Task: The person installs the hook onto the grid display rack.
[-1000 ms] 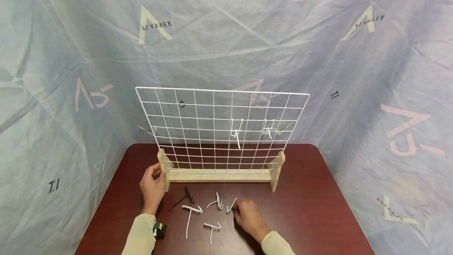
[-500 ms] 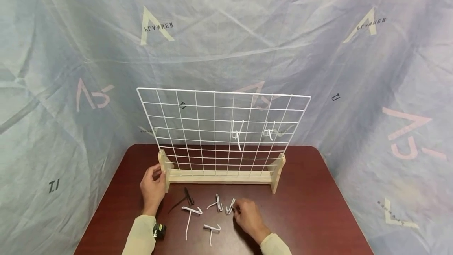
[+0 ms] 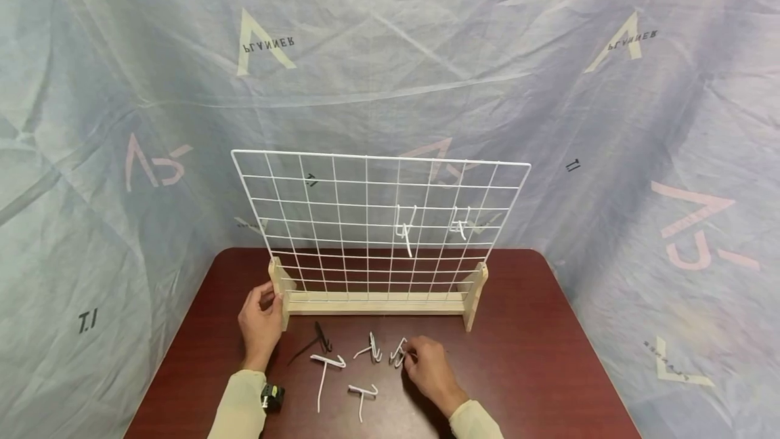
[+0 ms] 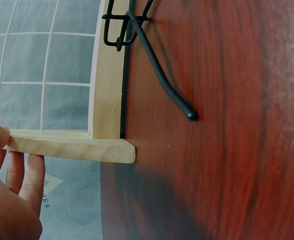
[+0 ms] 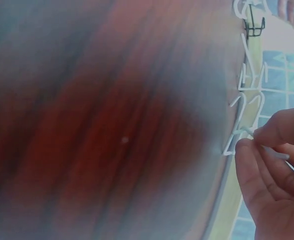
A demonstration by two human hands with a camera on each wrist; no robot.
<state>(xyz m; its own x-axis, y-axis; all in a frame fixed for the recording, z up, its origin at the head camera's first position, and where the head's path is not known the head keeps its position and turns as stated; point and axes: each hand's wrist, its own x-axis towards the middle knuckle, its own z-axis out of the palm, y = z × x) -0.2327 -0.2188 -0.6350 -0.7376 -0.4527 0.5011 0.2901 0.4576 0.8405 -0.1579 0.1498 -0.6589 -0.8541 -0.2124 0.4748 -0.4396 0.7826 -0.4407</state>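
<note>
A white wire grid panel (image 3: pixel 366 225) stands in a wooden base (image 3: pixel 378 302). My left hand (image 3: pixel 258 324) grips the base's left upright (image 3: pixel 278 293); in the left wrist view the thumb lies on one side of this upright (image 4: pixel 72 149) and the fingers on the other. Low over the table at the front right, my right hand (image 3: pixel 431 368) holds a white wire hook (image 3: pixel 397 353). The right wrist view shows its prong (image 5: pixel 279 154) pinched between thumb and fingers, with the two bent ends (image 5: pixel 244 102) pointing away from the palm. Two white hooks (image 3: pixel 406 230) (image 3: pixel 460 225) hang on the grid's right half.
Between the hands, several hooks lie on the dark red table (image 3: pixel 524 371): a black one (image 3: pixel 319 339) near the base and white ones (image 3: pixel 328 362) (image 3: pixel 372 349) (image 3: pixel 363 391) around it. Grey printed cloth (image 3: pixel 378 87) surrounds the table on the back and sides.
The white hook in my right hand has turned a little, so its two bent ends now show spread apart. The right hand itself barely shifts, and the left hand keeps its grip on the upright.
</note>
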